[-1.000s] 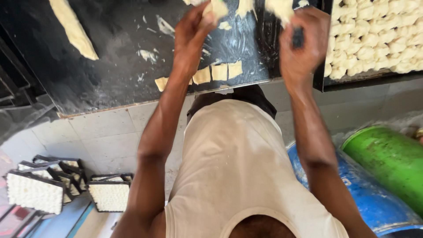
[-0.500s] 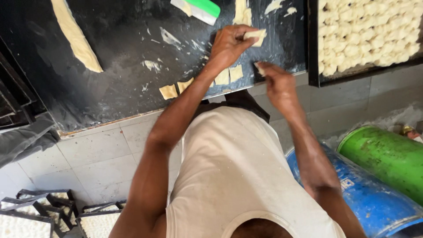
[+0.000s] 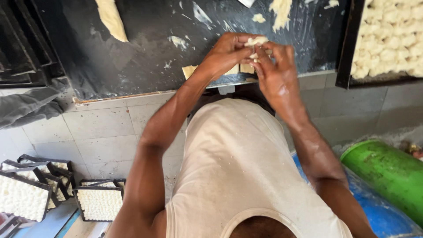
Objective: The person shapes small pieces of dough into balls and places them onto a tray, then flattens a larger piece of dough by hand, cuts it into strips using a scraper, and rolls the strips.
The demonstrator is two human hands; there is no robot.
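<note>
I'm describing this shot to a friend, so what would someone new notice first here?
First, the two hands meeting at top centre, the left hand and right hand, pinching a small piece of dough between them over the dark worktop. Next, the tray packed with pale dough pieces at top right. Then the bright green cylinder at lower right, beside the person's arm.

Grey tiled floor (image 3: 101,132) — black worktop (image 3: 145,57), green cylinder (image 3: 387,176), stacked trays (image 3: 39,185).
</note>
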